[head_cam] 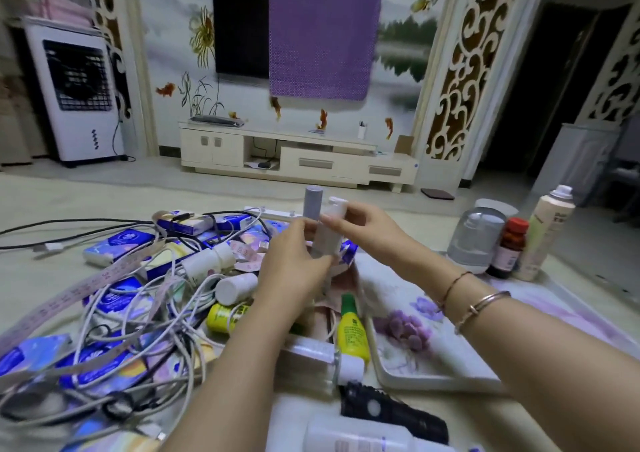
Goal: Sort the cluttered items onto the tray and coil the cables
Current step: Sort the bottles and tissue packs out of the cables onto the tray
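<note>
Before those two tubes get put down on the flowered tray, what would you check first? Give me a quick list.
1. Grey-capped tube gripped by left hand: ok.
2. White tube held by right hand: ok.
3. Bare spot free on tray: ok.
4. Bottles already standing at tray's far end, brown bottle upright: ok.
5. Cables coiled: not ok, tangled.
6. Tube caps closed tight: cannot tell.

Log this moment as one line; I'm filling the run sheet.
left hand: holds grey-capped tube | right hand: holds white tube | tray: three bottles at far end | cables: tangled
</note>
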Demonstrator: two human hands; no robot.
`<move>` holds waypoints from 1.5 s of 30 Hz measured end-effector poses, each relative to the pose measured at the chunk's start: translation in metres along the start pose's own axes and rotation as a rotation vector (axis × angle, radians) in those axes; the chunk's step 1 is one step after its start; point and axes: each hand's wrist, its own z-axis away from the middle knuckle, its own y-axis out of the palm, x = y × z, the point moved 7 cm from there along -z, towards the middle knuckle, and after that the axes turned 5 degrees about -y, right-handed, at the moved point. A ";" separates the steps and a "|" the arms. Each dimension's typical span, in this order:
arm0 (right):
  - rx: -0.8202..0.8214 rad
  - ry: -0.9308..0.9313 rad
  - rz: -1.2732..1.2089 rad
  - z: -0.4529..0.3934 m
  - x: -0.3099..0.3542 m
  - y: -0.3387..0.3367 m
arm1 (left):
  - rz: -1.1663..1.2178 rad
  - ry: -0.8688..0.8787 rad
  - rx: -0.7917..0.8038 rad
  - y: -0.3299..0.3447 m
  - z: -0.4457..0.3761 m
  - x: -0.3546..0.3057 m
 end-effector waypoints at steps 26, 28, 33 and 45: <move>-0.271 0.154 1.300 0.036 -0.042 -0.124 | -0.230 -0.052 0.125 0.011 0.000 0.012; -0.222 0.148 1.360 0.039 -0.043 -0.119 | -0.230 -0.044 0.120 0.010 0.001 0.010; -0.070 0.071 1.562 0.042 -0.047 -0.110 | -0.250 -0.016 0.114 0.008 0.006 0.003; 0.126 -0.020 1.761 0.048 -0.071 -0.091 | -0.281 -0.012 0.110 0.003 0.009 0.000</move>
